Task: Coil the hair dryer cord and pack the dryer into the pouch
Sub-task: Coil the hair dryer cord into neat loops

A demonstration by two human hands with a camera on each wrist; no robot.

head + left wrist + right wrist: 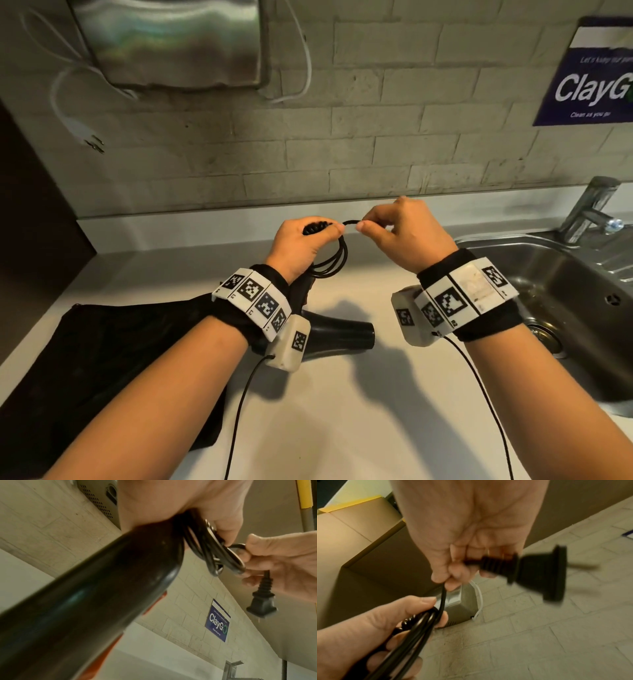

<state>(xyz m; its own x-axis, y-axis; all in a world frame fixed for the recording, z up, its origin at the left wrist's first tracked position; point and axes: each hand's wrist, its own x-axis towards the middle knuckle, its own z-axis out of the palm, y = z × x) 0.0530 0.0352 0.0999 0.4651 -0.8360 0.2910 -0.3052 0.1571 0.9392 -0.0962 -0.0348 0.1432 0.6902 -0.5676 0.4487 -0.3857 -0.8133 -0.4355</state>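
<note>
My left hand (310, 240) grips the black hair dryer's handle together with several loops of its black cord (337, 255), held above the counter. The dryer (337, 334) hangs below that hand, barrel pointing right; it fills the left wrist view as a dark dryer body (96, 595). My right hand (394, 229) pinches the cord's last stretch (443, 596) close to the left thumb. The black plug (541, 573) dangles from the right hand's fingers, and the same plug (261, 604) shows in the left wrist view. A flat black pouch (113, 353) lies on the counter at left.
A steel sink (561, 308) with a faucet (592, 209) sits at right. On the brick wall hang a metal dispenser (168, 41), a white cable with a plug (87, 137) and a blue sign (592, 82). The white countertop (342, 411) stretches toward me.
</note>
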